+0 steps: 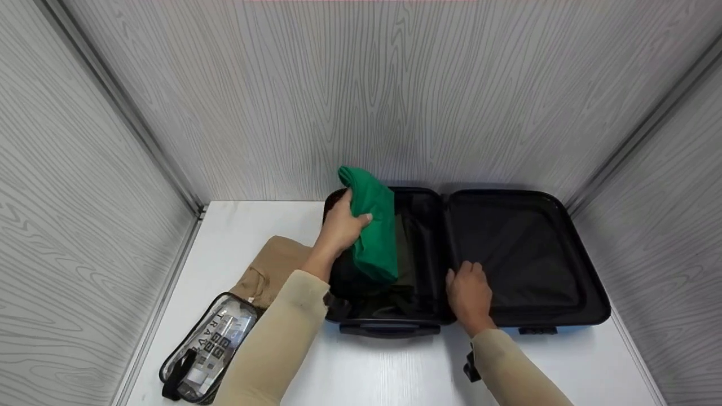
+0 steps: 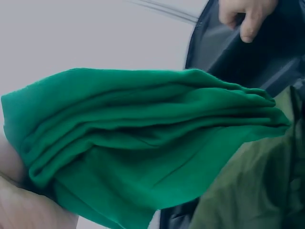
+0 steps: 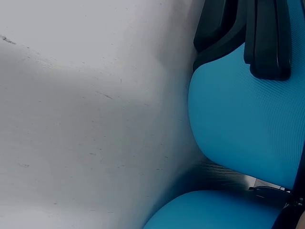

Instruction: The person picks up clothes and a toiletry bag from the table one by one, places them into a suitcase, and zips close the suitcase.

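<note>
My left hand (image 1: pixel 340 224) grips a folded green cloth (image 1: pixel 377 231), thumb on top, and holds it over the left half of an open suitcase (image 1: pixel 434 310). In the left wrist view, the stacked folds of the green cloth (image 2: pixel 143 124) hang above an olive-green garment (image 2: pixel 248 181) inside the case. My right hand (image 1: pixel 471 293) is at the inner front corner of the suitcase's right half, fingers curled over its rim. The suitcase's blue shell (image 3: pixel 243 109) fills the right side of the right wrist view.
Left of the suitcase lies a folded tan garment (image 1: pixel 276 265). In front of that is a clear pouch (image 1: pixel 211 349) with black trim, containing bottles. White table surface (image 1: pixel 383 372) extends before the case, and a grey wood-grain wall (image 1: pixel 271 101) stands close behind it.
</note>
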Demonstrator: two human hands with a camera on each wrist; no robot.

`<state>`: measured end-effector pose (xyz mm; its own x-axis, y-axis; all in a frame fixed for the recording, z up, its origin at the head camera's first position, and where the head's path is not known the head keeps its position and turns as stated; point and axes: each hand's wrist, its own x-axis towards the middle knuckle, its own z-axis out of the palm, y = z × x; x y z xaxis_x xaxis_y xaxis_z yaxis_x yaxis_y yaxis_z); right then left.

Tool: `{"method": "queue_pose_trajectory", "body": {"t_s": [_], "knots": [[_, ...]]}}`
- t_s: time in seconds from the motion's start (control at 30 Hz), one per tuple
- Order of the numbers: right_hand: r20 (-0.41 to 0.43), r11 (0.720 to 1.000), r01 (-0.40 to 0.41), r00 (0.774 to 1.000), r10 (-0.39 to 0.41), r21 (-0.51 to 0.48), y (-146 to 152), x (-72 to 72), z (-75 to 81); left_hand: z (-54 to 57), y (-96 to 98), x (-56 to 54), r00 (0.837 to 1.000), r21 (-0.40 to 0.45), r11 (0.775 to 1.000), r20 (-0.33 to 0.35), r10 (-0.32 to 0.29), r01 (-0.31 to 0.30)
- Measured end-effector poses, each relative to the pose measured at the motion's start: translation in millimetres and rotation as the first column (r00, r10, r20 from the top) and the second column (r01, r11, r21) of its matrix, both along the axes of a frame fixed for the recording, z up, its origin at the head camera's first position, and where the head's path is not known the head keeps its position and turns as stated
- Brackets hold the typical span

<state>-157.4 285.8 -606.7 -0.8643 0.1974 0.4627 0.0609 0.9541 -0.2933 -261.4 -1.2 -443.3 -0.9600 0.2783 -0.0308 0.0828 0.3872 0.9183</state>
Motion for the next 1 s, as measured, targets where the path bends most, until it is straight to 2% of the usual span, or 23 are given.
{"method": "queue_pose_trajectory", "body": {"t_s": [0.1, 0.2, 0.37, 0.47, 0.6, 0.7, 0.8, 0.9, 1.0], "knots": [[-0.014, 1.0, -0.003, 1.0, 0.004, 0.008, 0.3, 0.5, -0.8, -8.5, 12.3, -2.0, 0.999, 0.023, 0.999, 0.027, -0.031, 0.031], [-0.016, 1.0, -0.002, 1.0, 0.002, 0.014, 0.9, 0.8, -0.3, -19.5, 21.9, -5.4, 0.995, 0.095, 0.993, 0.057, -0.077, 0.072], [0.028, 1.0, 0.015, 1.0, -0.014, -0.024, 1.4, 1.3, 2.1, -47.0, 31.0, -14.2, 0.98, 0.264, 0.956, 0.117, -0.163, 0.127], [0.056, 0.999, 0.022, 0.998, -0.02, -0.047, -0.1, 2.2, 2.9, -64.9, 30.7, -18.9, 0.97, 0.292, 0.948, 0.165, -0.179, 0.125], [0.061, 0.998, 0.019, 0.998, -0.016, -0.052, -2.6, 4.1, 2.0, -84.2, 22.5, -24.0, 0.965, 0.254, 0.963, 0.218, -0.147, 0.09], [0.045, 0.999, 0.017, 0.999, -0.015, -0.042, -3.7, 3.8, 1.6, -93.1, 10.5, -28.0, 0.963, 0.206, 0.977, 0.249, -0.106, 0.054], [0.035, 0.999, 0.013, 0.999, -0.012, -0.031, -3.8, 2.7, 2.1, -99.0, -2.7, -30.0, 0.972, 0.082, 0.997, 0.235, -0.03, 0.011], [0.042, 0.999, 0.011, 0.999, -0.01, -0.03, -3.8, 3.0, 2.6, -103.1, -13.8, -28.3, 0.977, -0.077, 0.996, 0.206, 0.051, -0.035], [0.051, 0.999, 0.01, 0.999, -0.009, -0.031, -3.5, 3.1, 2.7, -103.5, -21.5, -24.6, 0.962, -0.148, 0.988, 0.261, 0.083, -0.046]]}}
